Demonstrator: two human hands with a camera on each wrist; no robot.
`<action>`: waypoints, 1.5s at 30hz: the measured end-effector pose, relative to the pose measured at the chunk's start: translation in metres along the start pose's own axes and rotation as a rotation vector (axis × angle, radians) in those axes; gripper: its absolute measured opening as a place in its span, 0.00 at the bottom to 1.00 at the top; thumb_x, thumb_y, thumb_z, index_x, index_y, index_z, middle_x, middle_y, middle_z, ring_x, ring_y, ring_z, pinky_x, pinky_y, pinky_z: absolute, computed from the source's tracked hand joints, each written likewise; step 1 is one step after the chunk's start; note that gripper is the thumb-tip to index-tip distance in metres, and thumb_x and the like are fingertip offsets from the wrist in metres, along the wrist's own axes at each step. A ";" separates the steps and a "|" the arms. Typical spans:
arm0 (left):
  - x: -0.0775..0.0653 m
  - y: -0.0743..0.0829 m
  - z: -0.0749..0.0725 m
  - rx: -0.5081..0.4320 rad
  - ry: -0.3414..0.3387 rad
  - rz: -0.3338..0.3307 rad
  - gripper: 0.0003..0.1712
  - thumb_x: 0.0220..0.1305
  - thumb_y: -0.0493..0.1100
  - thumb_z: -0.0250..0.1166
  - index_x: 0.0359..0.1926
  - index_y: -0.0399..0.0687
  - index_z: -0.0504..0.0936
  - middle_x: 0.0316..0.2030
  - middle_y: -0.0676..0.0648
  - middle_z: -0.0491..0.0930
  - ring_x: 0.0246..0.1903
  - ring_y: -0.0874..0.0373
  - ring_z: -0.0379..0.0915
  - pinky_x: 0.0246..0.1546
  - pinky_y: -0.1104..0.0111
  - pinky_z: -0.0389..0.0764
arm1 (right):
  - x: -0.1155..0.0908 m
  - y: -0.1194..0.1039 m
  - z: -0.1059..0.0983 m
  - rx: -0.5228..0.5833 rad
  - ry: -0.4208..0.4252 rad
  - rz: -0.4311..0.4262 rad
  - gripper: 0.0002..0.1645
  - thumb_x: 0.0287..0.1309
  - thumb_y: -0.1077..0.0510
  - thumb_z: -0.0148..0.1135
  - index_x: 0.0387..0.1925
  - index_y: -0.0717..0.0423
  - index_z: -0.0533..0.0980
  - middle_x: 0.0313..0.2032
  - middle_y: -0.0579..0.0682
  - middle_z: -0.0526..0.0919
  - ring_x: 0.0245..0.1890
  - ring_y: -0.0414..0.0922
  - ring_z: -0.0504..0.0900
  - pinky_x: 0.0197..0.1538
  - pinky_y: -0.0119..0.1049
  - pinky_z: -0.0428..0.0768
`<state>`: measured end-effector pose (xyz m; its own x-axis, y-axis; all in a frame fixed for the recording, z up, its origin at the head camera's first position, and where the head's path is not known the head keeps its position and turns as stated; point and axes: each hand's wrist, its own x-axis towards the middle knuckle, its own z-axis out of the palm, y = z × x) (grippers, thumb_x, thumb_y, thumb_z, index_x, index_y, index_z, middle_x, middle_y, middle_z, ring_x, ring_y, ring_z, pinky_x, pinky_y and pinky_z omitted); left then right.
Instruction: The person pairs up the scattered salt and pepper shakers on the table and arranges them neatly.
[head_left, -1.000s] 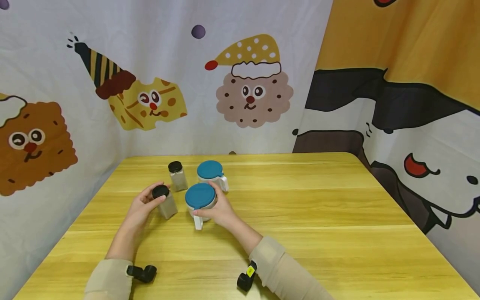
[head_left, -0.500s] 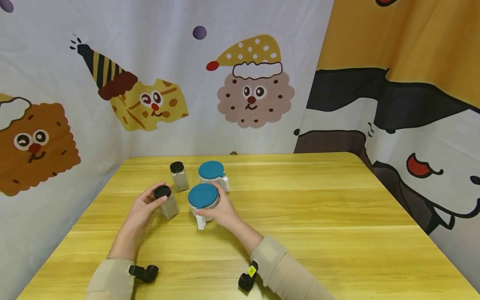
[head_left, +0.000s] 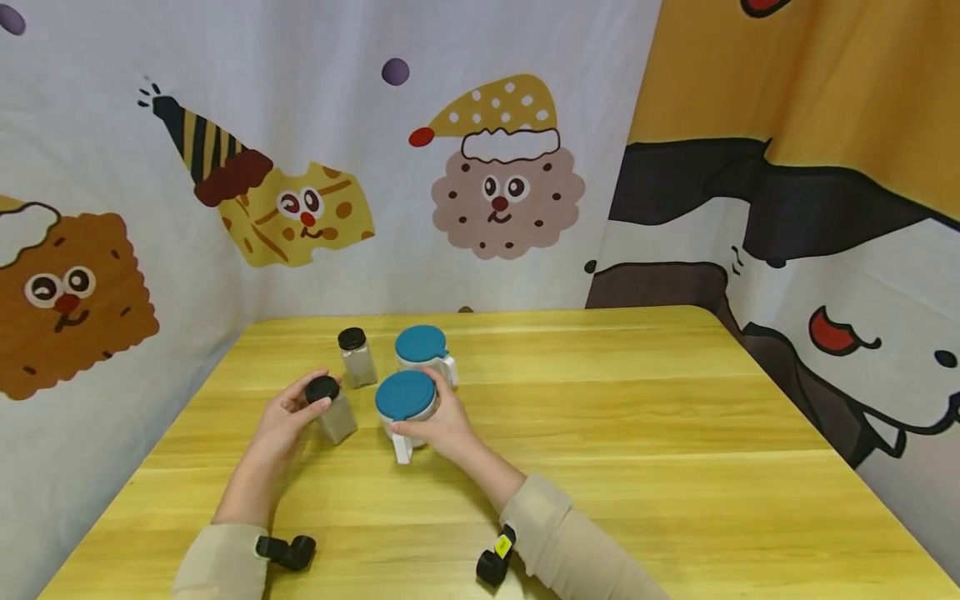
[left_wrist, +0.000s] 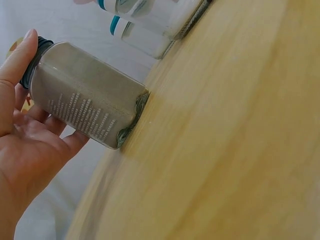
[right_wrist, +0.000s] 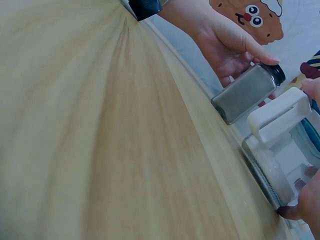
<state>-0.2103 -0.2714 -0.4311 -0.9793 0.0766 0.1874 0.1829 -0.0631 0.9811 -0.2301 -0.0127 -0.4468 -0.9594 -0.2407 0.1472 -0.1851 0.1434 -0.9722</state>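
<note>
My left hand (head_left: 279,423) grips a square spice jar (head_left: 340,421) near its black lid, thumb on the near side. Grey-brown powder fills this jar, and white print runs along its side (left_wrist: 82,95) in the left wrist view; its base is right at the tabletop. Just to its right, my right hand (head_left: 447,423) holds a glass seasoning pot (head_left: 406,395) with a blue lid and a white handle, thumb near the handle and fingers round the far side. In the right wrist view, the pot's white handle (right_wrist: 280,115) faces the camera and its clear body holds something white.
Behind the held things stand a second black-lidded spice jar (head_left: 358,364) and a second blue-lidded pot (head_left: 421,343), its handle turned right. All are on the left half of a wooden table (head_left: 600,433). A printed cartoon curtain (head_left: 322,100) hangs behind and beside it.
The front blue-lidded pot has shifted very slightly right in my right hand. My left hand still holds the spice jar in the same place; otherwise only the head view drifts a little.
</note>
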 end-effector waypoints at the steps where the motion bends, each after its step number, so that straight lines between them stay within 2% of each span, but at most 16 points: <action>1: 0.000 0.000 0.000 0.001 0.003 -0.003 0.31 0.66 0.33 0.60 0.68 0.35 0.63 0.48 0.59 0.81 0.49 0.65 0.74 0.48 0.77 0.73 | 0.000 0.000 0.000 0.004 0.004 0.002 0.59 0.39 0.55 0.81 0.71 0.45 0.57 0.66 0.58 0.63 0.63 0.57 0.64 0.60 0.57 0.64; 4: 0.000 -0.001 0.000 -0.007 0.009 0.000 0.30 0.66 0.33 0.60 0.68 0.35 0.64 0.48 0.58 0.81 0.50 0.65 0.74 0.48 0.77 0.73 | -0.001 0.000 0.001 0.016 0.015 0.002 0.58 0.39 0.55 0.80 0.71 0.45 0.57 0.66 0.58 0.62 0.63 0.57 0.64 0.60 0.57 0.64; 12: -0.001 -0.002 -0.001 -0.057 0.006 0.016 0.25 0.65 0.31 0.60 0.62 0.49 0.74 0.48 0.57 0.82 0.50 0.64 0.75 0.49 0.76 0.73 | -0.001 0.000 0.001 0.023 0.019 -0.001 0.59 0.39 0.57 0.81 0.71 0.46 0.58 0.66 0.58 0.62 0.63 0.57 0.64 0.60 0.57 0.64; 22: -0.002 0.000 0.000 -0.055 0.011 0.032 0.26 0.65 0.30 0.60 0.63 0.47 0.73 0.47 0.57 0.82 0.49 0.64 0.74 0.48 0.76 0.73 | -0.001 -0.001 0.001 0.022 0.021 -0.010 0.58 0.39 0.57 0.81 0.71 0.45 0.58 0.66 0.57 0.62 0.63 0.57 0.64 0.60 0.57 0.64; 29: -0.001 0.003 0.002 -0.062 0.009 0.038 0.28 0.65 0.31 0.60 0.66 0.38 0.68 0.47 0.57 0.82 0.50 0.64 0.74 0.49 0.76 0.73 | -0.002 -0.003 0.001 0.025 0.018 -0.017 0.58 0.38 0.56 0.81 0.70 0.44 0.59 0.66 0.57 0.62 0.63 0.57 0.64 0.60 0.57 0.65; 37: -0.001 0.008 0.004 -0.069 0.003 0.041 0.25 0.66 0.31 0.60 0.63 0.47 0.73 0.47 0.57 0.82 0.50 0.63 0.73 0.50 0.76 0.72 | -0.005 -0.008 0.000 0.023 0.017 -0.031 0.57 0.38 0.57 0.81 0.69 0.45 0.60 0.64 0.57 0.65 0.62 0.57 0.65 0.59 0.57 0.65; 40: -0.001 0.008 0.004 -0.067 0.004 0.041 0.25 0.66 0.31 0.60 0.63 0.48 0.74 0.47 0.57 0.82 0.49 0.63 0.73 0.50 0.77 0.72 | -0.006 -0.011 -0.001 0.023 0.009 -0.030 0.56 0.38 0.57 0.81 0.69 0.45 0.61 0.64 0.57 0.65 0.62 0.57 0.65 0.59 0.58 0.65; 42: -0.002 0.009 0.003 -0.066 0.005 0.042 0.25 0.66 0.31 0.60 0.64 0.44 0.72 0.46 0.57 0.82 0.49 0.64 0.74 0.49 0.77 0.72 | -0.007 -0.012 -0.001 0.026 0.007 -0.034 0.56 0.39 0.58 0.81 0.69 0.45 0.61 0.64 0.56 0.65 0.62 0.57 0.65 0.59 0.57 0.65; 45: -0.002 0.010 0.003 -0.085 0.005 0.047 0.26 0.66 0.30 0.59 0.65 0.42 0.71 0.46 0.57 0.82 0.49 0.64 0.74 0.49 0.77 0.72 | -0.012 -0.024 -0.005 0.038 -0.003 -0.051 0.55 0.39 0.61 0.79 0.69 0.51 0.61 0.64 0.58 0.65 0.62 0.58 0.65 0.60 0.58 0.64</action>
<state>-0.2064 -0.2692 -0.4211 -0.9703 0.0668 0.2326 0.2207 -0.1502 0.9637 -0.2154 -0.0087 -0.4241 -0.9483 -0.2495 0.1962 -0.2256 0.0948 -0.9696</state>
